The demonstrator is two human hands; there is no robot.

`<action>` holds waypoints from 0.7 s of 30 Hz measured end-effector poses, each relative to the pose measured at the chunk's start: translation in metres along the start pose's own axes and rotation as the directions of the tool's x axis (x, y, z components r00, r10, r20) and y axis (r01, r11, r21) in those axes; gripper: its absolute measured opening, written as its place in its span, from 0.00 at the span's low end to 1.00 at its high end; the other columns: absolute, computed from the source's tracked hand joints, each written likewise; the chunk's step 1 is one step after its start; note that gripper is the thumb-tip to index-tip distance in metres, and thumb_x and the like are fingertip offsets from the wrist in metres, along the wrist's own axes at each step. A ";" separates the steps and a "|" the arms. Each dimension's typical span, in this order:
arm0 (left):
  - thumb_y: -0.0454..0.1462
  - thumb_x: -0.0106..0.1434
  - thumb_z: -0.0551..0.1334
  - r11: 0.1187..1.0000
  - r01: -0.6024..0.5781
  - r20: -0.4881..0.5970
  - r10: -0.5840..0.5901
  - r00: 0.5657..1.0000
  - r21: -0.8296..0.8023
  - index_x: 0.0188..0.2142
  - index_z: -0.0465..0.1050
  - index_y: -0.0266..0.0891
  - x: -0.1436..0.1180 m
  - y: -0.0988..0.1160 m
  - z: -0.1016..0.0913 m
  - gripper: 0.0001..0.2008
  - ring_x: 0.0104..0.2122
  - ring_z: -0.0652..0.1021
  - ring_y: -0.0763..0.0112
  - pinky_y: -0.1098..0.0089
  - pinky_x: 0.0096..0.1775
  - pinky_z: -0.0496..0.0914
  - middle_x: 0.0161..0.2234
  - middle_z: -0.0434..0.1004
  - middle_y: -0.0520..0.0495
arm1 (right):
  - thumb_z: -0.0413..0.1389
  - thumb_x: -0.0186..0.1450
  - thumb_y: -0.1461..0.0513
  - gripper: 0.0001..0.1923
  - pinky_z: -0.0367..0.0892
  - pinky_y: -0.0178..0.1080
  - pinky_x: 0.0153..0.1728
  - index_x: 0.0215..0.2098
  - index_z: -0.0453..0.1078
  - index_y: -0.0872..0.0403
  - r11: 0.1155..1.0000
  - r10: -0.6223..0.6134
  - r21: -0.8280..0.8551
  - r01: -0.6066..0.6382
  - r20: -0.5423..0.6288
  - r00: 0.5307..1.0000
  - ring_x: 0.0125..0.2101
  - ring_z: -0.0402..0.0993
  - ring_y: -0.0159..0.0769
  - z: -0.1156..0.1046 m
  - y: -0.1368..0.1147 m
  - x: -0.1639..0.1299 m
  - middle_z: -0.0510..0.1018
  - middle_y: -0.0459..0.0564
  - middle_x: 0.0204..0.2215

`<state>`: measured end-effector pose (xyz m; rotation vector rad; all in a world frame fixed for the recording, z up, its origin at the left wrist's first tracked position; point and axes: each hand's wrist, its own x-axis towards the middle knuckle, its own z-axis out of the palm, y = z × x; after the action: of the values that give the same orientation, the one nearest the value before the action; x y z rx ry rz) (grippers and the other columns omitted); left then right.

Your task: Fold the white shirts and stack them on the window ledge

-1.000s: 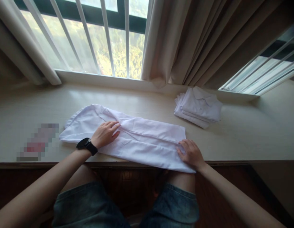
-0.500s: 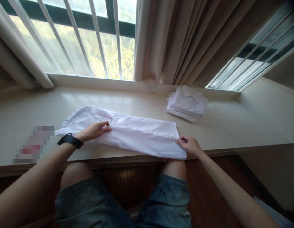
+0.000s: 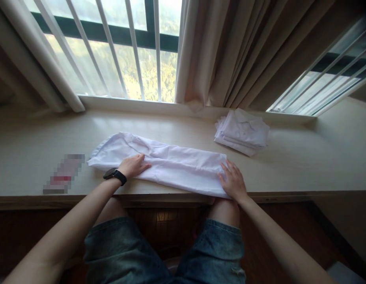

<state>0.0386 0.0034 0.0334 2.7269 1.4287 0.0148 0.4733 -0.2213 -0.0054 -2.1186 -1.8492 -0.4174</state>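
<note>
A white shirt (image 3: 177,165), folded into a long strip, lies along the front of the pale table (image 3: 289,173). My left hand (image 3: 133,165) rests on its middle-left part, thumb stretched out and fingers on the cloth; a black watch (image 3: 115,176) is on that wrist. At the strip's right end, my right hand (image 3: 234,180) lies flat with its fingers spread over the fabric. The shirt's near right corner reaches the table edge above my knee.
A stack of folded white shirts (image 3: 243,132) sits at the back right, near the curtain (image 3: 227,55). On the left lies a blurred-out flat object (image 3: 64,173). Behind the table is a barred window (image 3: 120,59).
My right hand has let go of the shirt's edge and now lies spread on top of it. My left fingers have come down onto the cloth. The view has shifted slightly left.
</note>
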 end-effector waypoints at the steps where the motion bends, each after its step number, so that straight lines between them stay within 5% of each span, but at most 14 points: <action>1: 0.58 0.68 0.49 1.000 0.018 -0.047 -0.018 0.999 0.014 0.47 0.69 0.38 -0.005 0.004 0.003 0.28 0.40 0.79 0.56 0.66 0.38 0.67 0.45 0.78 0.37 | 0.45 0.73 0.54 0.26 0.55 0.57 0.62 0.67 0.61 0.52 1.000 -0.020 -0.009 0.021 0.028 0.999 0.66 0.54 0.52 0.005 -0.008 0.000 0.61 0.59 0.67; 4: 0.55 0.71 0.48 0.995 0.097 -0.140 -0.095 0.986 0.013 0.48 0.69 0.39 -0.017 0.016 0.013 0.25 0.39 0.79 0.58 0.66 0.38 0.68 0.44 0.77 0.38 | 0.41 0.74 0.53 0.27 0.52 0.63 0.63 0.70 0.56 0.46 0.999 -0.034 -0.018 0.037 0.151 0.988 0.68 0.52 0.53 0.025 -0.016 0.002 0.59 0.53 0.69; 8: 0.51 0.73 0.47 0.997 0.047 -0.123 -0.054 0.991 -0.057 0.45 0.69 0.40 -0.029 0.041 0.020 0.20 0.36 0.79 0.60 0.65 0.36 0.68 0.42 0.76 0.40 | 0.41 0.74 0.52 0.27 0.51 0.65 0.63 0.70 0.56 0.42 0.999 -0.040 -0.007 0.043 0.258 0.965 0.67 0.53 0.52 0.042 0.025 0.014 0.62 0.49 0.68; 11: 0.48 0.74 0.45 0.990 -0.069 -0.098 0.058 0.994 -0.122 0.42 0.70 0.41 -0.030 0.057 0.016 0.20 0.35 0.78 0.62 0.65 0.36 0.68 0.38 0.77 0.43 | 0.44 0.73 0.52 0.26 0.52 0.66 0.62 0.68 0.60 0.41 0.997 -0.063 -0.021 0.072 0.273 0.960 0.66 0.56 0.53 0.042 0.063 0.025 0.65 0.50 0.66; 14: 0.45 0.75 0.44 0.996 -0.056 -0.215 0.040 0.976 -0.071 0.42 0.72 0.40 -0.020 0.055 0.009 0.20 0.38 0.78 0.61 0.63 0.40 0.69 0.39 0.77 0.41 | 0.48 0.71 0.56 0.24 0.53 0.65 0.62 0.62 0.69 0.49 0.994 -0.077 -0.058 0.089 0.189 0.979 0.65 0.58 0.56 0.033 0.063 0.037 0.71 0.56 0.61; 17: 0.42 0.73 0.48 1.000 0.007 -0.367 -0.004 0.930 0.006 0.49 0.73 0.38 -0.002 0.031 0.008 0.18 0.52 0.75 0.54 0.56 0.52 0.67 0.50 0.76 0.35 | 0.49 0.68 0.61 0.21 0.56 0.56 0.63 0.56 0.73 0.56 0.987 -0.158 0.026 0.157 0.058 0.986 0.63 0.60 0.53 0.024 0.002 0.057 0.74 0.59 0.57; 21: 0.43 0.71 0.52 0.998 0.061 -0.338 -0.059 0.939 -0.004 0.59 0.70 0.38 0.015 -0.002 0.025 0.22 0.62 0.67 0.51 0.50 0.61 0.60 0.62 0.68 0.36 | 0.48 0.70 0.60 0.20 0.61 0.52 0.58 0.57 0.70 0.56 0.934 -0.272 0.243 0.261 0.009 0.962 0.58 0.64 0.50 0.025 -0.142 0.102 0.76 0.57 0.53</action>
<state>0.0465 0.0152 0.0075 2.7839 1.5893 0.5012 0.3467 -0.1002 0.0176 -1.7384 -2.1027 -0.1937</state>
